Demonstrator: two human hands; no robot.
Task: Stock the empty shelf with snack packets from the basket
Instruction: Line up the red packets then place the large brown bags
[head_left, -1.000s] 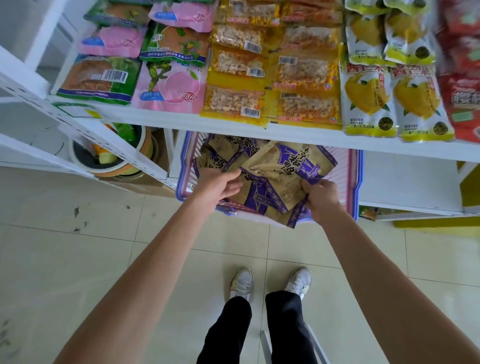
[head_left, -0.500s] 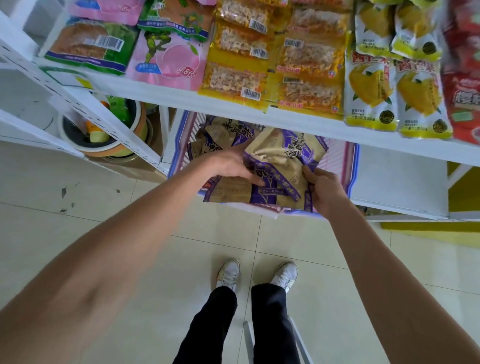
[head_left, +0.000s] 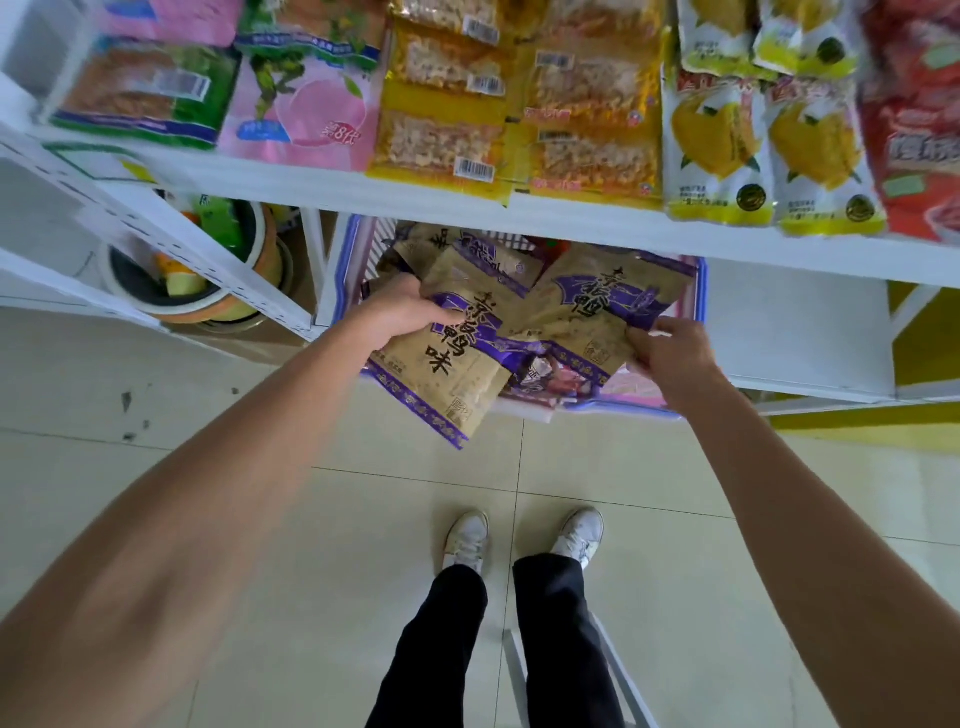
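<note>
Basket: blue-rimmed, on the lower shelf level, holding tan-and-purple snack packets. Left hand: fingers curled round the upper edge of one packet, which hangs past the basket's near rim. Right hand: pinching the corner of a second packet above the basket. Bare white shelf: just right of the basket.

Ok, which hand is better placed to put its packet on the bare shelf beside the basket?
Right, probably. The right hand pinches a packet at the right edge of the basket, next to the bare shelf. The left hand grips the other packet at its far side.
</note>
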